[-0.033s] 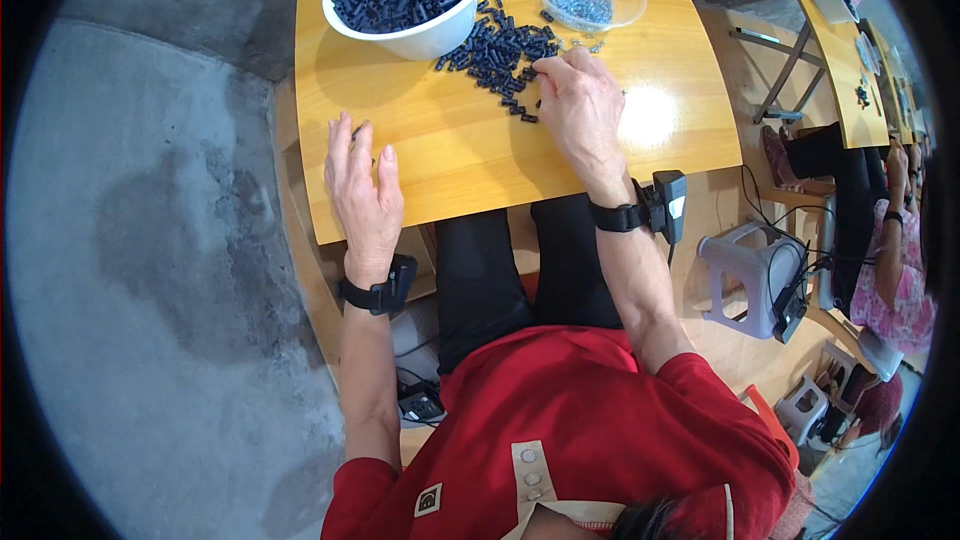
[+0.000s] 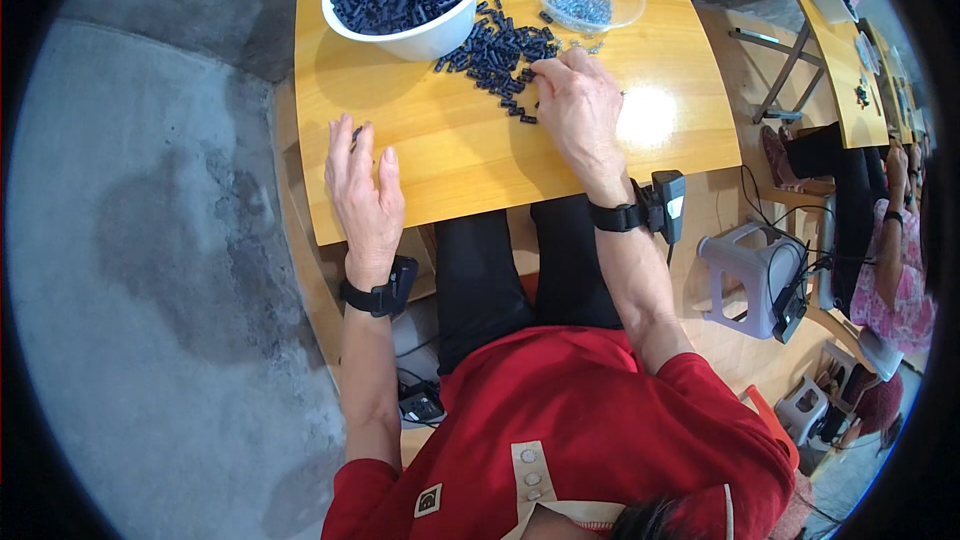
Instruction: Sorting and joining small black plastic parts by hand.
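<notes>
My right hand [image 2: 580, 100] is at the right edge of a loose pile of short black tubes [image 2: 500, 52]. Its fingers are curled together at the tips, and what they pinch, if anything, is hidden. On the left, my left hand [image 2: 362, 180] rests by the table's near left part, fingers stretched out and thumb apart. A small dark piece [image 2: 357, 133] shows between its index and middle fingers; whether it is gripped I cannot tell. Behind the pile stands a white bowl [image 2: 420, 38] full of the same black tubes. A clear round tub [image 2: 632, 2] holds small silvery pieces.
The wooden table [image 2: 450, 160] ends just before my lap. A few silvery bits [image 2: 592, 44] lie beside the tub. To the right are a pale plastic stool [image 2: 722, 265], cables, and another table [image 2: 835, 60] where another person [image 2: 890, 280] sits. A grey wall [image 2: 150, 190] is at left.
</notes>
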